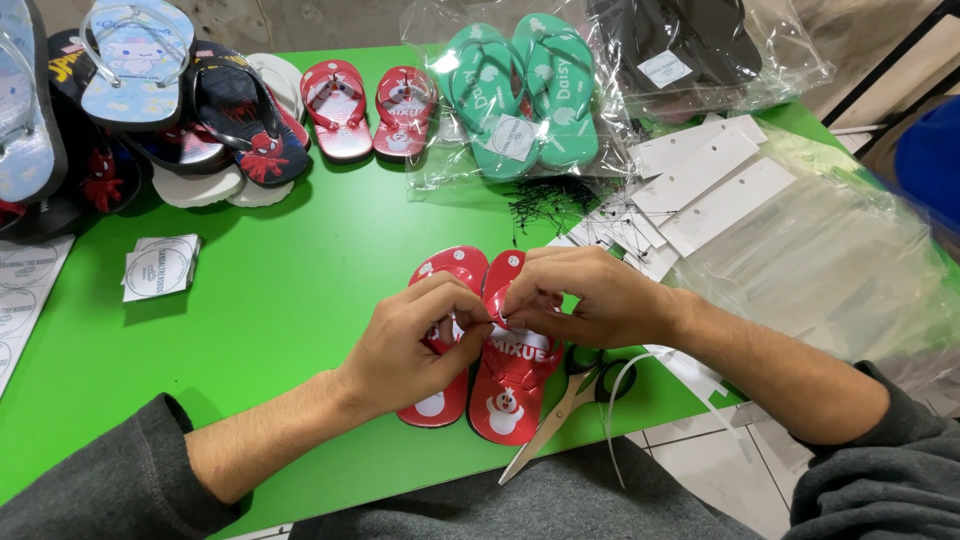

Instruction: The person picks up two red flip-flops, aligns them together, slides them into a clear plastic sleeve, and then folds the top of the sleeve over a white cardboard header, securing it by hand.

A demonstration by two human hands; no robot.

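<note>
On the green table [280,300], both hands' fingers [470,315] pinching red flip-flops [505,385] beneath them, seemingly the straps.

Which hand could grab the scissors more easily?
Probably the right hand. The scissors lie just below its wrist, right of the red flip-flops. The left hand would have to cross over them.

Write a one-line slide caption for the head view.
Both hands pinch small red rubber flip-flops on a green table.
</note>
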